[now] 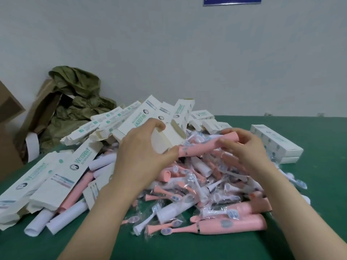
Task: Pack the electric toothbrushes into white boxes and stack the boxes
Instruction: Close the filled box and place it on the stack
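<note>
Over the heap (189, 186) near the table's (323, 177) far edge, the left hand (142, 149) gripped a white box (166, 138) while the right hand (247, 150) pinched a pink toothbrush (204, 146), lying crosswise, its left end at the box's mouth.

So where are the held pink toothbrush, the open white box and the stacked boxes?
pink toothbrush (200, 147), head view, handle middle.
open white box (168, 137), head view, side panel.
stacked boxes (276, 140), head view, upper box's top.
</note>
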`<state>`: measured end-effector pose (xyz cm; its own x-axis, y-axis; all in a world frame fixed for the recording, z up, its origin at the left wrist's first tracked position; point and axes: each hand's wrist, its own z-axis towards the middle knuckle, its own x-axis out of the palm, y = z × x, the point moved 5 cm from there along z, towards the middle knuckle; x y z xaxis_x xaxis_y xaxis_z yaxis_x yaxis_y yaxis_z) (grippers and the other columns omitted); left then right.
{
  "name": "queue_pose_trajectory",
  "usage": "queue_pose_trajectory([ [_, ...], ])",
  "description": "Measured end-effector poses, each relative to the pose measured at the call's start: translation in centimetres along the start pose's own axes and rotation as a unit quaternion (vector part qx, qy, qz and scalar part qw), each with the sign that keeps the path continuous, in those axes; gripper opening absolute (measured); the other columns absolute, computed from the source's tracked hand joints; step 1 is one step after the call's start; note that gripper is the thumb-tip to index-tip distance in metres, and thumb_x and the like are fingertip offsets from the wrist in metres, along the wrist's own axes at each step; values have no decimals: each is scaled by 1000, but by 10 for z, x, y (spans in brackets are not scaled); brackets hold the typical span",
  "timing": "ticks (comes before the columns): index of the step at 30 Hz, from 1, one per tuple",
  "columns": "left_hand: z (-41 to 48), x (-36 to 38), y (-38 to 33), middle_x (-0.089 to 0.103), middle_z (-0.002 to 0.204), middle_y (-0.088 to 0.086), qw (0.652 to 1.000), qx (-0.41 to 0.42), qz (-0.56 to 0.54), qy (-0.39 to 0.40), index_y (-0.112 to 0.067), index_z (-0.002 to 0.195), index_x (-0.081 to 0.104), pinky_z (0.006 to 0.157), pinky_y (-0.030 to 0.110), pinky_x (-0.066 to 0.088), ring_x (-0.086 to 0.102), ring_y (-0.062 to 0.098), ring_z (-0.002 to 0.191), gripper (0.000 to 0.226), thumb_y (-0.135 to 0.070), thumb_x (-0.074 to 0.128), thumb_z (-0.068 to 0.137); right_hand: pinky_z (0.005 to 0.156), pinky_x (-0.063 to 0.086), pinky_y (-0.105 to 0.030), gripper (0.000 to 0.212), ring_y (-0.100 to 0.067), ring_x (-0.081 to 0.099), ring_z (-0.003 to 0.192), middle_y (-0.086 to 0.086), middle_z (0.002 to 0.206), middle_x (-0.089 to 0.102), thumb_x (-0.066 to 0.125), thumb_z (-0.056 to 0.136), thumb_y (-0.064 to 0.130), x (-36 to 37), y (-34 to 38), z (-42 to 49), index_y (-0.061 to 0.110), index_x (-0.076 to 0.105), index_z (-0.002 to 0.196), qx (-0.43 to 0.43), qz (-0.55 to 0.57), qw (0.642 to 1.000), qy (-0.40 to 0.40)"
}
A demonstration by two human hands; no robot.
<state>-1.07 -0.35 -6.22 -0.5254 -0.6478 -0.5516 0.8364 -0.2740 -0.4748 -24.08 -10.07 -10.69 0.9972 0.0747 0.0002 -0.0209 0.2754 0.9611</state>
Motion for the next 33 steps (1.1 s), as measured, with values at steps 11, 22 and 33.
queue_pose_trajectory([
  [11,7,55,16,64,96,-6,986,24,165,14,-25,112,55,76,34,27,51,21,90,49,-45,66,68,80,56,-21,21,-11,69,84,-7,94,65,58,90,1,-16,20,-5,19,54,100,-99,346,905,-228],
  [22,7,54,10,66,89,-6,990,55,125,-40,-21,106,61,71,26,19,53,23,81,49,-39,74,63,81,55,-25,24,-12,68,86,1,79,70,59,88,-5,-14,46,-10,16,53,98,-190,312,899,-241],
  [33,4,55,1,68,90,-2,985,84,132,-65,-16,107,63,72,27,29,57,25,81,54,-38,76,59,75,53,-19,30,-5,66,85,3,94,66,73,77,-1,41,30,-17,25,61,89,-192,85,968,-137],
])
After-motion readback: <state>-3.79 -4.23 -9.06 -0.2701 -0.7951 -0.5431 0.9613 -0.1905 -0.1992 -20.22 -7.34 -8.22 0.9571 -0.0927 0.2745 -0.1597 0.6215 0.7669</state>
